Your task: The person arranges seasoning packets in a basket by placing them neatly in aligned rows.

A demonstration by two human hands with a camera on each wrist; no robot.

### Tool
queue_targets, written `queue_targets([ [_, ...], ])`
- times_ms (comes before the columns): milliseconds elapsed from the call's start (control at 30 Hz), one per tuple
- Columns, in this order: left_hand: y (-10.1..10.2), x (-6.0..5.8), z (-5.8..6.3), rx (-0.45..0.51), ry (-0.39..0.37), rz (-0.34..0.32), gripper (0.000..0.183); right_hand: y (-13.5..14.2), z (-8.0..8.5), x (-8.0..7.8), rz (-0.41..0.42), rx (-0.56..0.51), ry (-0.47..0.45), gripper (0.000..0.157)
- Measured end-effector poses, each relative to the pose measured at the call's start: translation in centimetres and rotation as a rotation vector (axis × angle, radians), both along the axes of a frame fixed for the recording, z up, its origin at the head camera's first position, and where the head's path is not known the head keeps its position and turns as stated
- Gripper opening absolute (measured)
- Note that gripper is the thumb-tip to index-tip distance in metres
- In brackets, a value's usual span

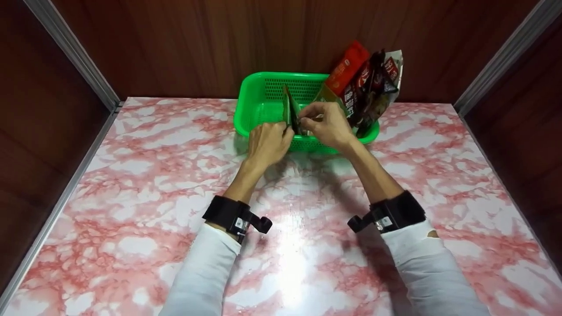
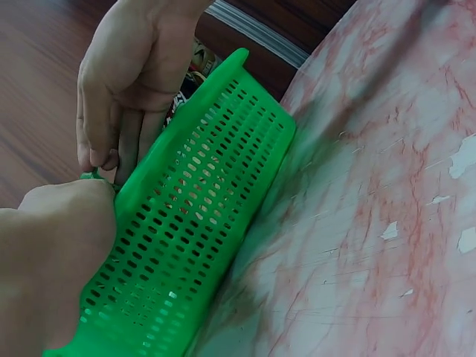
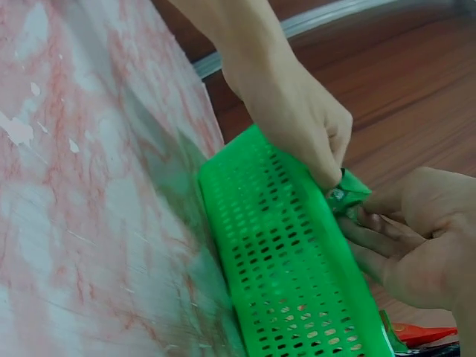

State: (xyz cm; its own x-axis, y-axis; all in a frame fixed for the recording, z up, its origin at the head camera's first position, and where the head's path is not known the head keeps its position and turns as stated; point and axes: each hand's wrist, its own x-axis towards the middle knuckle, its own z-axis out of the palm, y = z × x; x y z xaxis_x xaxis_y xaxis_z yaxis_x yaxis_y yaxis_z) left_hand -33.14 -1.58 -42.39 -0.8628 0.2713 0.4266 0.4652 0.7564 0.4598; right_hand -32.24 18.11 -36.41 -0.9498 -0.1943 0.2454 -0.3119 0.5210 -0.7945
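A green plastic basket (image 1: 259, 81) with slotted walls stands against the back panel. Inside, a thin green packet (image 3: 348, 192) stands on edge, its dark side facing right in the head view. My left hand (image 1: 268, 141) lies over the basket's front rim and pinches the packet's near end. Just to the right, my right hand (image 1: 328, 125) reaches over the rim with bent fingers, thumb and fingertips at the same packet. In the left wrist view, the right hand (image 2: 137, 67) hangs above the rim beside the left hand (image 2: 56, 245). The fingers partly hide the packet.
At the basket's right end lean a red packet (image 1: 347, 68), a dark brown snack bag (image 1: 358, 94) and a white-edged bag (image 1: 395, 66). The table (image 1: 175, 184) has a pink marbled top. Dark wooden panels (image 1: 175, 48) enclose its back and sides.
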Motion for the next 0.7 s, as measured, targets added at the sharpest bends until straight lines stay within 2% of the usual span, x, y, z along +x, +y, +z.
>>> queue_targets([
  [67, 0.0, 0.0, 0.0, -0.008, 0.001, -0.005, 0.043, 0.3, 0.3, 0.0, -0.026, 0.034, 0.036, 0.018],
  [200, 0.0, 0.0, -0.1, -0.009, 0.014, -0.011, 0.044, 0.8, 1.1, -0.3, -0.168, 0.107, 0.125, 0.024],
  [267, 0.0, 0.0, -0.2, -0.002, 0.016, -0.011, 0.045, 1.1, 1.4, -0.4, -0.227, 0.112, 0.126, 0.028],
  [300, 0.0, 0.0, -0.2, 0.001, 0.018, -0.010, 0.045, 1.3, 1.5, -0.5, -0.230, 0.104, 0.117, 0.030],
  [433, 0.0, 0.0, -0.3, 0.004, 0.021, -0.008, 0.046, 1.7, 1.4, -0.6, -0.171, 0.035, 0.047, 0.032],
  [600, 0.1, 0.0, -0.2, -0.015, 0.024, -0.001, 0.044, 1.4, 0.9, -0.6, -0.012, -0.079, -0.081, 0.033],
  [700, 0.1, 0.0, -0.1, -0.021, 0.022, 0.002, 0.044, 1.2, 0.9, -0.5, 0.082, -0.093, -0.151, 0.035],
])
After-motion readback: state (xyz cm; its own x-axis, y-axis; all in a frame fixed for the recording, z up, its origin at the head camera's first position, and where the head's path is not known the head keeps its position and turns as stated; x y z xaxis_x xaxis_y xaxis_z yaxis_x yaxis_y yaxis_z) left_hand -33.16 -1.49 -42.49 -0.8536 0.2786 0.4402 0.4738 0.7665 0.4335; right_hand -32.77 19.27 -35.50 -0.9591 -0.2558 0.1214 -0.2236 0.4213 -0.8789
